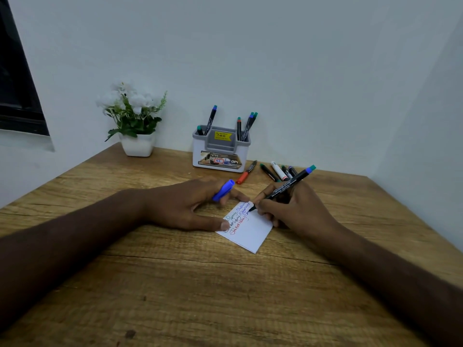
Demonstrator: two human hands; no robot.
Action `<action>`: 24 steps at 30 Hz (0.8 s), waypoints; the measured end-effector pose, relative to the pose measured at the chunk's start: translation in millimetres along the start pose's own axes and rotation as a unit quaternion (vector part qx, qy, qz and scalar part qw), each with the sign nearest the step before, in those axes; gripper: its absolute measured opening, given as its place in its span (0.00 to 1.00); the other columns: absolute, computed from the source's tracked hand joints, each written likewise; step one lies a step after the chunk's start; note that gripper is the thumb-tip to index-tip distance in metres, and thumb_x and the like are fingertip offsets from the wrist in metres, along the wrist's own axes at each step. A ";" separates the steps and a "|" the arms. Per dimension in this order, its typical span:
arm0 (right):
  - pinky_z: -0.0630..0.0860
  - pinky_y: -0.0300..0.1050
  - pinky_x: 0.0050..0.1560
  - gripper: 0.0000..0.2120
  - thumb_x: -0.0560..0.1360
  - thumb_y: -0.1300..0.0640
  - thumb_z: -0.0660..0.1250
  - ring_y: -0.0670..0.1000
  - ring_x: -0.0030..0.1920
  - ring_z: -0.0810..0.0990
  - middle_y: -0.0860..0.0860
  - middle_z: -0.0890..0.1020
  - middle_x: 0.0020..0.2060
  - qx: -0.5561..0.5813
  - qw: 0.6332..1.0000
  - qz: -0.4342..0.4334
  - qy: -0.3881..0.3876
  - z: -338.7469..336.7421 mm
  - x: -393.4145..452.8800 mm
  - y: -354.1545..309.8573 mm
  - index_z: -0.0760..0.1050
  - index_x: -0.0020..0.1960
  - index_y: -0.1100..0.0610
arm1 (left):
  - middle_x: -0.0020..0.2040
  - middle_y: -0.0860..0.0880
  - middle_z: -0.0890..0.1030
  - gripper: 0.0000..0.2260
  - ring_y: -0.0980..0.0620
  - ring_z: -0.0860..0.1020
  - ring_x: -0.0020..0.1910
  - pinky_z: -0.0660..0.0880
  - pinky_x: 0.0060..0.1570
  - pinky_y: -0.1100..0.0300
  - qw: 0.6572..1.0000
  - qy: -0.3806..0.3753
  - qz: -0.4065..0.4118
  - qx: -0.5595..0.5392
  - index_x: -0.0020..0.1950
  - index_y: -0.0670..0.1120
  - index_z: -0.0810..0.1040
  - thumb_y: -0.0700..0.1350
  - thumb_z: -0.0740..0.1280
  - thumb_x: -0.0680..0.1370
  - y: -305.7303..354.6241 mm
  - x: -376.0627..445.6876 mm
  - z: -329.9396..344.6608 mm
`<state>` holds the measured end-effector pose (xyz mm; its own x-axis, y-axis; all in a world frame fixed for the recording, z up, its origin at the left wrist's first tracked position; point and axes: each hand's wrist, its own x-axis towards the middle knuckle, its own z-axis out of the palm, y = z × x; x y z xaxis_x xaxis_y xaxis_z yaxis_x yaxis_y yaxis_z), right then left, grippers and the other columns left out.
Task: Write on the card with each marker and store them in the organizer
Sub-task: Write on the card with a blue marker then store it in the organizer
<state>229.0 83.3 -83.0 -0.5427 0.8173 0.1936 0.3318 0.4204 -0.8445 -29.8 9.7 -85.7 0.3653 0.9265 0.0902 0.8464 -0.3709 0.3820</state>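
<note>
Card (253, 234) front of organizer (221, 156): I've R hand (298, 209) gripping marker (283, 189) mid-line, L hand (193, 206) pinning card w/ blue cap (223, 190); approx 5 stored, several loose markers (275, 171) left.

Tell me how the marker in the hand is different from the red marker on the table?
The marker in the right hand is uncapped and tilted, tip on the card; the red marker lies flat on the table, capped. The held marker has a teal end; the lying one has a red cap. Both have dark, slim barrels.
</note>
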 end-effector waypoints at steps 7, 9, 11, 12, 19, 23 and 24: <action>0.79 0.41 0.36 0.03 0.77 0.61 0.75 0.47 0.33 0.83 0.54 0.88 0.35 0.012 1.000 -0.009 0.001 0.6 -0.2 1.6 0.86 0.45 0.57 | 0.61 0.61 0.75 0.14 0.66 0.71 0.60 0.65 0.53 0.75 1.000 -0.004 0.007 -0.002 0.64 0.63 0.71 0.62 0.68 0.80 0.6 0.4 0.2; 0.80 0.43 0.38 0.02 0.77 0.61 0.75 0.48 0.34 0.84 0.54 0.88 0.36 0.010 1.000 -0.007 0.000 1.3 -0.2 1.0 0.87 0.46 0.56 | 0.62 0.60 0.75 0.17 0.68 0.70 0.60 0.65 0.54 0.76 1.000 -0.001 0.011 -0.005 0.66 0.67 0.68 0.62 0.67 0.80 1.6 0.3 0.2; 0.81 0.46 0.40 0.03 0.77 0.61 0.75 0.50 0.34 0.84 0.55 0.88 0.36 0.015 1.000 -0.002 0.004 1.4 0.4 1.5 0.87 0.45 0.56 | 0.62 0.60 0.75 0.18 0.66 0.71 0.60 0.67 0.57 0.73 1.000 -0.002 0.016 -0.008 0.68 0.67 0.68 0.62 0.67 0.80 1.9 1.3 0.0; 0.82 0.47 0.41 0.03 0.76 0.61 0.75 0.51 0.35 0.84 0.55 0.88 0.36 0.018 1.000 0.001 0.006 1.3 0.6 1.6 0.87 0.45 0.56 | 0.62 0.60 0.75 0.19 0.65 0.71 0.60 0.68 0.58 0.68 1.000 -0.004 0.014 -0.006 0.69 0.64 0.70 0.63 0.67 0.80 0.6 1.8 0.4; 0.80 0.46 0.40 0.04 0.76 0.62 0.74 0.51 0.32 0.82 0.56 0.87 0.35 0.008 1.000 0.000 0.001 0.2 1.0 2.0 0.86 0.44 0.56 | 0.62 0.65 0.73 0.15 0.67 0.70 0.62 0.66 0.56 0.72 1.000 -0.004 0.011 -0.003 0.61 0.74 0.65 0.64 0.67 0.80 1.7 0.3 -0.5; 0.80 0.45 0.38 0.03 0.77 0.62 0.73 0.50 0.32 0.82 0.56 0.87 0.35 -0.001 1.000 -0.009 0.006 -0.2 1.2 2.2 0.85 0.44 0.58 | 0.64 0.66 0.73 0.18 0.68 0.70 0.63 0.66 0.58 0.75 1.000 -0.007 0.017 -0.004 0.66 0.76 0.65 0.63 0.67 0.80 2.3 -0.1 -1.2; 0.81 0.44 0.38 0.03 0.77 0.62 0.74 0.49 0.32 0.83 0.56 0.87 0.35 -0.001 1.000 -0.009 0.004 -0.2 1.1 2.0 0.85 0.45 0.58 | 0.65 0.64 0.73 0.19 0.66 0.70 0.63 0.67 0.59 0.71 1.000 -0.007 0.016 -0.001 0.69 0.71 0.67 0.64 0.67 0.79 1.5 -0.2 -0.8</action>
<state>229.2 85.1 -84.4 -0.5422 0.8126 0.2137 0.3230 0.4363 -0.8398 -28.9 8.9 -84.4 0.3979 0.9130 0.0899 0.8335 -0.4007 0.3805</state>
